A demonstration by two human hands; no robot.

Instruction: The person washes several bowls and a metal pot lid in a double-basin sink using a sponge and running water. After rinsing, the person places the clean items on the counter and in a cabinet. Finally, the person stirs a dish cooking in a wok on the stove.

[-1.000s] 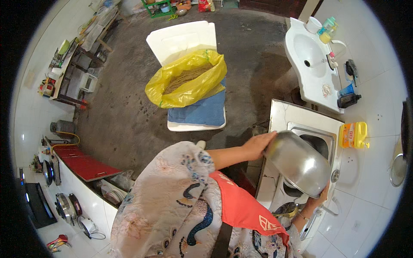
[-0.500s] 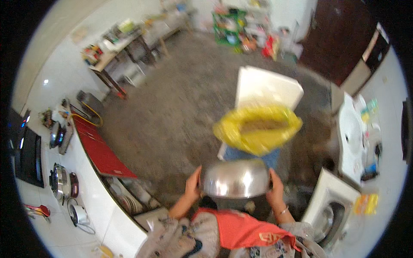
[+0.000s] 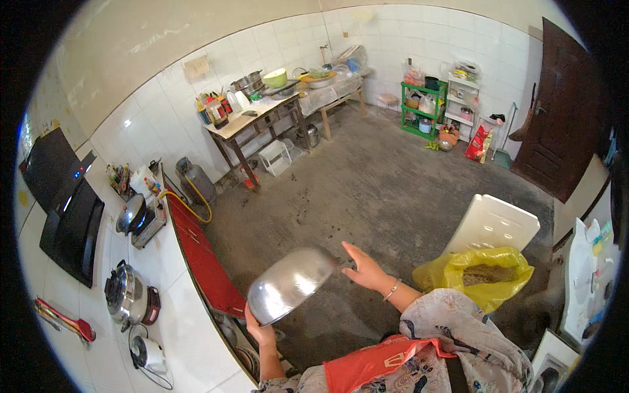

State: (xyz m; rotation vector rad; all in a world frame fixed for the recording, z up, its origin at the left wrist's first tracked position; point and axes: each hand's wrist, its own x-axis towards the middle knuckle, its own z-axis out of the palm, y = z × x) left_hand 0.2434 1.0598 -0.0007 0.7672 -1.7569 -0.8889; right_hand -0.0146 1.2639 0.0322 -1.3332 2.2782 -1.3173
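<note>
A shiny steel bowl [image 3: 291, 285] hangs tilted in front of me, above the floor, its rounded outside showing. Its inside is hidden from this angle. My left hand [image 3: 261, 331] is closed on the bowl's lower left edge. Beside the opposite edge, my right hand [image 3: 367, 272] has its fingers stretched and apart. Whether a fingertip still touches the metal I cannot tell. To the right of my right arm stands a yellow plastic bag [image 3: 436, 272], open at the top with brownish stuff inside.
A white counter [image 3: 190, 327] runs along my left, carrying a steel pot [image 3: 126, 295], a small white appliance [image 3: 149, 354] and a pan [image 3: 132, 213] on a stove. Behind the bag leans a white foam lid [image 3: 495, 223]. A wooden table [image 3: 229, 128] and green shelf [image 3: 419, 121] stand farther off.
My view has turned left, toward the counter. The bowl, held level in both hands before, is now tilted in my left hand, and my right hand's fingers have opened.
</note>
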